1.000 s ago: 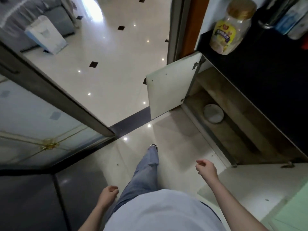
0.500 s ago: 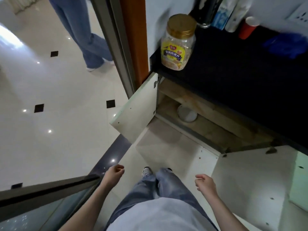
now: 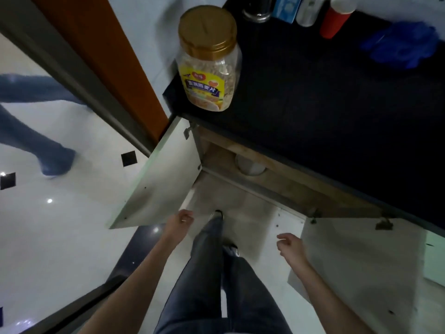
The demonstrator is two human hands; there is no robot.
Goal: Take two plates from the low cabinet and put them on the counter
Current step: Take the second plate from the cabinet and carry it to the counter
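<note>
Standing in front of the low cabinet (image 3: 277,186) with both doors swung open, left door (image 3: 163,179) and right door (image 3: 356,256). Left hand (image 3: 179,222) hangs near the left door's lower edge, fingers loosely curled, holding nothing. Right hand (image 3: 290,245) hovers just beside the right door, fingers half open, empty too. Plates (image 3: 249,165) sit inside the cabinet on its floor, mostly hidden under the black bench (image 3: 337,112) edge; only a pale round sliver shows, looks like a stack but count can't be told. Both hands well apart from the plates. On the bench: clear jar (image 3: 209,61) with gold lid near the corner, red cup (image 3: 336,18) and blue cloth (image 3: 404,44) further back, bottles at the top cut off by the frame. Cabinet interior dim and blurred. Person's legs in dark jeans fill the bottom centre. Another person's jeans leg (image 3: 36,141) smeared at left on the white tile floor (image 3: 60,225).
</note>
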